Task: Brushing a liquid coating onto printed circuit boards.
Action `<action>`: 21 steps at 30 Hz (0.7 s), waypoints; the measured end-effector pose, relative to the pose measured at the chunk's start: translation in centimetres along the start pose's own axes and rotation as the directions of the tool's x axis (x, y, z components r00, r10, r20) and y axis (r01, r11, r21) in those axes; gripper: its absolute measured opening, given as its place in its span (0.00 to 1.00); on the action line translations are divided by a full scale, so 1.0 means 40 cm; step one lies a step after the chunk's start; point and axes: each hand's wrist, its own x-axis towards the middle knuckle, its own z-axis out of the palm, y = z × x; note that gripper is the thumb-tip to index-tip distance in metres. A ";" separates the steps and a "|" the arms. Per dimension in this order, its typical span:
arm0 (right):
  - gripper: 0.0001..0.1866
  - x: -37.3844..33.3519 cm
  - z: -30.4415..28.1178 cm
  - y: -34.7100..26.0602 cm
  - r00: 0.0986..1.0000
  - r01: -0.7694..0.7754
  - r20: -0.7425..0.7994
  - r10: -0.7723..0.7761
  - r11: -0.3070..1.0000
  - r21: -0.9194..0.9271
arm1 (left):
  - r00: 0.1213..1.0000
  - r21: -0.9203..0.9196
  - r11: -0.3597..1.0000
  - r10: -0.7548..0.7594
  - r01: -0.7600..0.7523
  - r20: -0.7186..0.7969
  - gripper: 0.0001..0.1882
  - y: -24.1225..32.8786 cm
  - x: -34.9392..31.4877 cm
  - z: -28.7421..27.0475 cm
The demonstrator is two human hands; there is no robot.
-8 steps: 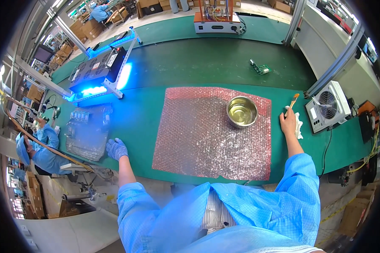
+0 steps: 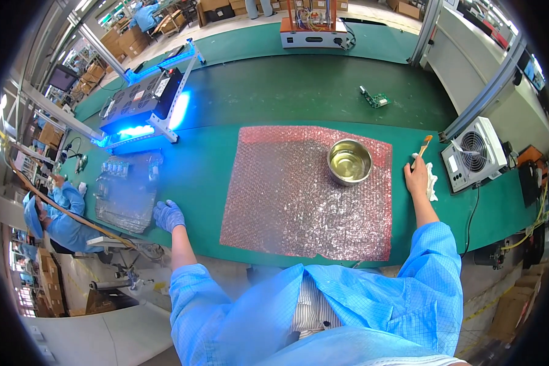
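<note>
My left hand (image 2: 169,215), in a blue-purple glove, rests on the green bench with its fingers apart, holding nothing. Beside it lies a clear bubble-wrap sheet (image 2: 125,210) with several small circuit boards (image 2: 116,168) near its far edge. My bare right hand (image 2: 417,178) is closed around a small brush (image 2: 425,145), bristle end pointing away from me. A crumpled white cloth (image 2: 432,183) lies against that hand's right side. Between my hands a pink bubble-wrap sheet (image 2: 299,201) is spread out. A round metal bowl (image 2: 349,161) of yellowish clear liquid stands on its far right part.
A fan unit (image 2: 474,154) stands at right. A black box with blue light (image 2: 141,104) sits on a frame at left. One green circuit board (image 2: 375,98) lies on the darker strip (image 2: 287,91). Farther back is an orange-and-white machine (image 2: 314,36). A co-worker (image 2: 67,213) sits at left.
The lone green circuit board on the dark strip has shifted slightly left. The co-worker's hand has moved a little. My own hands have stayed in place.
</note>
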 end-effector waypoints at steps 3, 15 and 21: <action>0.21 0.002 0.011 0.010 1.000 0.017 -0.018 -0.017 1.000 0.003 | 0.999 -0.013 1.000 0.002 -0.002 -0.043 0.18 -0.009 0.004 0.009; 0.22 -0.003 -0.016 -0.033 0.997 -0.046 0.068 0.045 0.999 0.006 | 1.000 0.004 1.000 -0.006 0.006 -0.028 0.20 -0.027 0.013 0.022; 0.22 0.001 -0.014 0.005 0.999 -0.036 0.034 0.036 0.999 0.005 | 1.000 -0.004 1.000 -0.003 0.003 -0.029 0.20 0.006 0.002 0.019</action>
